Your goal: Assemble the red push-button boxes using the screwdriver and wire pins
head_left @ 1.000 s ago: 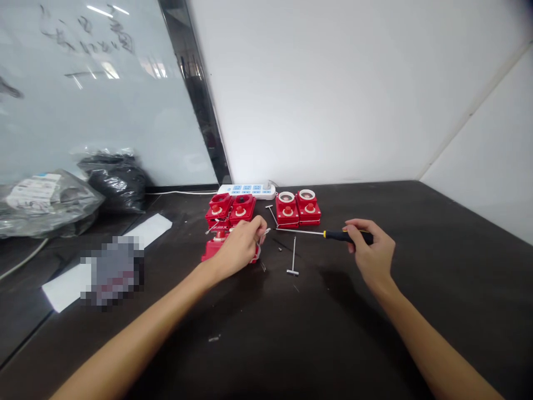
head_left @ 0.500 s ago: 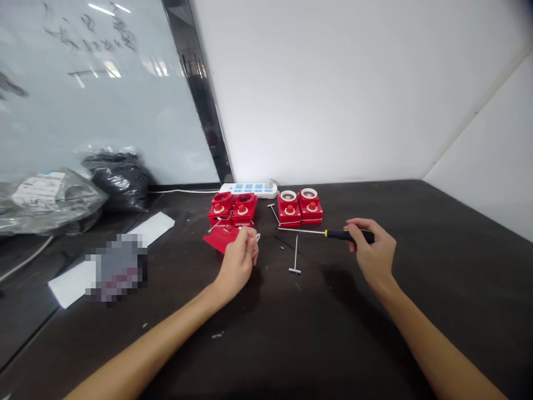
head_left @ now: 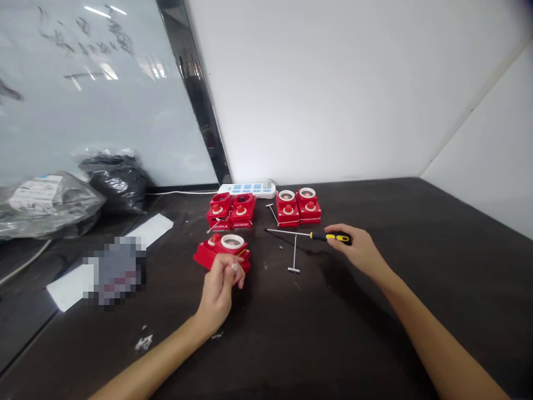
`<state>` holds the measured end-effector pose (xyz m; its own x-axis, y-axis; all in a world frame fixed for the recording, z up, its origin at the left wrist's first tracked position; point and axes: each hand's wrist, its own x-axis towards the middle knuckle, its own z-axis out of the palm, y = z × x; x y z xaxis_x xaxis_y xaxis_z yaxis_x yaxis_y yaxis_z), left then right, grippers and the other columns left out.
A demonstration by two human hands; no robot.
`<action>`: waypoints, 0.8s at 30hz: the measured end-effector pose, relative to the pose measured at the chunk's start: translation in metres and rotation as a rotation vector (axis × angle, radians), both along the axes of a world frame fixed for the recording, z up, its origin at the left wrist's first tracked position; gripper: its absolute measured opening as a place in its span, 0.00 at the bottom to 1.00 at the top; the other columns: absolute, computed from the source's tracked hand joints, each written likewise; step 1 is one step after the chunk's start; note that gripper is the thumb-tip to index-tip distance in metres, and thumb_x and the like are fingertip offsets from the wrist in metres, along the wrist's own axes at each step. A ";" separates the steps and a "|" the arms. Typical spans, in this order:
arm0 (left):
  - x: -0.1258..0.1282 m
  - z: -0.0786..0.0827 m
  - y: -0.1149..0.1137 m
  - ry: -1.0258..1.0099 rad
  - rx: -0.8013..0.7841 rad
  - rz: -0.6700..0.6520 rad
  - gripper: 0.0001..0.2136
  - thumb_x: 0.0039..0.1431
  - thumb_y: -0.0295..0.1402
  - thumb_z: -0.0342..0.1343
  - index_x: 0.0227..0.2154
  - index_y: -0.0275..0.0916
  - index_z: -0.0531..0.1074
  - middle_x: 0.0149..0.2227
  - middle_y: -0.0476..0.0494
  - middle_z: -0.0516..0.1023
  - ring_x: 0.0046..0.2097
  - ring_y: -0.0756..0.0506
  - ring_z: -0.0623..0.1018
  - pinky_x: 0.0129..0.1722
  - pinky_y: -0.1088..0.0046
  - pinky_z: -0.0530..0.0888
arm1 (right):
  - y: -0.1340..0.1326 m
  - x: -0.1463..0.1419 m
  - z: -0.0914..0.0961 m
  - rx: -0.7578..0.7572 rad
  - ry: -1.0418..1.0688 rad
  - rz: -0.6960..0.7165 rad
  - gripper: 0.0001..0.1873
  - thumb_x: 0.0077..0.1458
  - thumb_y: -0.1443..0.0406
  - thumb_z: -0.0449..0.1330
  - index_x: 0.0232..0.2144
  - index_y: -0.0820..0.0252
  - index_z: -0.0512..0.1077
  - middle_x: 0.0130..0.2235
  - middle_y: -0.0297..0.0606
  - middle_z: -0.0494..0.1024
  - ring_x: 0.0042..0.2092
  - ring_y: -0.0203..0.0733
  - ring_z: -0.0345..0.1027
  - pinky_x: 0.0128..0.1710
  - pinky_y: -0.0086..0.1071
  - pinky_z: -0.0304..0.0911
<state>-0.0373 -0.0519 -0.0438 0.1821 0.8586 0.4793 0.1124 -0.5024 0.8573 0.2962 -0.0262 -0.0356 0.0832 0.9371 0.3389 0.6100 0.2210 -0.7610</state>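
Fingers (head_left: 228, 270) of the left hand (head_left: 217, 298) are curled into a tight pinch on a small pale piece (head_left: 235, 267), too small to identify, while those of the right hand (head_left: 358, 248) are wrapped round the yellow-and-black handle of a screwdriver (head_left: 333, 238). The dark bench (head_left: 375, 316) fills the lower half of the view, with a pale wall (head_left: 333, 83) behind it, a glass board (head_left: 83, 105) at 10 o'clock and plastic bags (head_left: 52, 206) at 9 o'clock. The main change lies at 8 o'clock from the view's centre: the red push-button box (head_left: 222, 253), seen earlier as a mostly hidden red shape under the left hand, now sits in plain view with its white ring and red button facing up. The left hand has drawn back to its near edge, though I cannot tell whether they touch. The right hand has moved toward the middle, bringing the screwdriver's shaft level and its tip round to 12 o'clock. Four matching red boxes (head_left: 288, 208) stand in two pairs at 12 o'clock beneath a white power strip (head_left: 247, 190). A T-handle hex key (head_left: 293, 255) lies at 5 o'clock, and pale scraps (head_left: 144, 343) lie at 7 o'clock.
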 end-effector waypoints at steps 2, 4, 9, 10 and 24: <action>0.002 -0.009 -0.006 0.176 -0.015 -0.067 0.09 0.70 0.38 0.40 0.36 0.43 0.60 0.24 0.54 0.65 0.27 0.50 0.70 0.50 0.61 0.68 | 0.001 0.001 -0.004 0.042 -0.085 0.014 0.12 0.50 0.62 0.62 0.37 0.56 0.78 0.40 0.39 0.82 0.42 0.47 0.75 0.46 0.42 0.66; 0.010 -0.009 -0.004 0.325 -0.065 -0.110 0.11 0.70 0.39 0.39 0.34 0.42 0.60 0.27 0.51 0.69 0.29 0.49 0.70 0.45 0.63 0.70 | 0.001 -0.001 -0.008 0.061 -0.136 0.027 0.12 0.49 0.63 0.62 0.38 0.56 0.77 0.40 0.39 0.81 0.43 0.47 0.75 0.47 0.42 0.66; 0.024 0.017 0.010 0.474 -0.069 -0.156 0.09 0.69 0.37 0.44 0.37 0.40 0.66 0.39 0.44 0.77 0.43 0.46 0.76 0.47 0.67 0.71 | 0.007 -0.007 -0.024 0.020 -0.270 0.039 0.12 0.50 0.67 0.59 0.38 0.59 0.76 0.40 0.41 0.79 0.42 0.46 0.74 0.45 0.40 0.66; 0.022 0.023 0.012 0.483 -0.021 -0.152 0.07 0.68 0.36 0.46 0.40 0.41 0.68 0.44 0.43 0.77 0.47 0.45 0.76 0.48 0.68 0.71 | 0.007 -0.008 -0.026 0.002 -0.292 0.040 0.12 0.50 0.68 0.59 0.38 0.60 0.76 0.40 0.41 0.79 0.42 0.46 0.73 0.45 0.40 0.66; -0.035 0.010 0.055 1.089 0.439 0.189 0.29 0.61 0.47 0.55 0.62 0.42 0.59 0.59 0.35 0.67 0.59 0.36 0.68 0.55 0.55 0.67 | 0.000 -0.125 0.003 0.029 -0.643 0.404 0.12 0.60 0.60 0.58 0.39 0.63 0.76 0.39 0.45 0.77 0.44 0.48 0.66 0.47 0.41 0.60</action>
<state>-0.0725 0.0029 -0.0338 0.5640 0.7167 0.4102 0.7791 -0.6264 0.0233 0.1711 -0.0260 -0.0327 -0.4864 0.8430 0.2295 0.7989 0.5355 -0.2739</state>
